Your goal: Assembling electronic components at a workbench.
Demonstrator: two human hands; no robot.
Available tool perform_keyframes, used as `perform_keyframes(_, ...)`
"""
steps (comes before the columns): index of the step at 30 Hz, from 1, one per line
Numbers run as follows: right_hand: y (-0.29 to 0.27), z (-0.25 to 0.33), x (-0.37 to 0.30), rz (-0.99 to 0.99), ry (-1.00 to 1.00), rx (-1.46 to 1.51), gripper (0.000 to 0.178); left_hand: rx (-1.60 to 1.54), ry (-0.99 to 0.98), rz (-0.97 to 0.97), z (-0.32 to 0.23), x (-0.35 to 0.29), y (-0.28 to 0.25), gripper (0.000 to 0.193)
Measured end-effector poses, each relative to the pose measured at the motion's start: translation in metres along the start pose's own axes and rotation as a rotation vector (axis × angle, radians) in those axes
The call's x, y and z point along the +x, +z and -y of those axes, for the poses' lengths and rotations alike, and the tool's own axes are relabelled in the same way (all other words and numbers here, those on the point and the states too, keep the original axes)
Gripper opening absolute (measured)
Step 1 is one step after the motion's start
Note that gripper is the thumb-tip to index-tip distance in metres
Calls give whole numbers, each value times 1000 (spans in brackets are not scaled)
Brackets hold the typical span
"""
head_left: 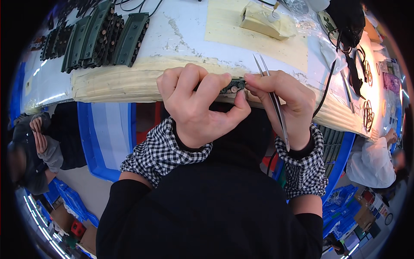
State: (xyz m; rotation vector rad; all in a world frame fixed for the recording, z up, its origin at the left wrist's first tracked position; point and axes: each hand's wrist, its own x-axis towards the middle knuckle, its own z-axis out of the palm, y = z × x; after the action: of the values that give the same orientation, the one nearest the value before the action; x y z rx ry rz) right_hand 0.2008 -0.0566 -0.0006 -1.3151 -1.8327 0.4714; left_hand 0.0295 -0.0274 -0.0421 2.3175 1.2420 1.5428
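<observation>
My left hand (196,105) is closed around a small dark green part with round copper coils (233,86), held at the front edge of the workbench (181,39). My right hand (286,101) pinches the same part's right end with its fingertips and also holds metal tweezers (272,101) along the palm, tips pointing up and away. Both wrists wear black-and-white checked sleeve covers over black sleeves.
Rows of dark green coil parts (101,39) lie at the bench's back left. A beige block (265,19) sits on a yellowish mat at the back. Black cables and wire rings (366,110) lie right. Blue crates (105,138) stand below. Other people sit far left and right.
</observation>
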Motion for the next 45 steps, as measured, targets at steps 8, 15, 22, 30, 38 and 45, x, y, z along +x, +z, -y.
perform_keyframes(8,0,1,0,-8,7,0,17,21,23,-7,2,-2,0,28)
perform_keyframes(15,-9,13,-6,-99,190,352,34,49,27,-1,2,-1,-3,31)
perform_keyframes(22,-16,7,-2,-5,-56,121,15,46,27,-22,3,-3,-2,29)
perform_keyframes(30,-13,5,0,13,-71,144,14,40,36,-39,4,-3,0,29)
perform_keyframes(38,-13,2,2,20,-62,189,14,39,29,-32,6,-3,-1,29)
perform_keyframes(45,-14,2,2,33,-59,183,13,40,25,-32,4,-3,0,29)
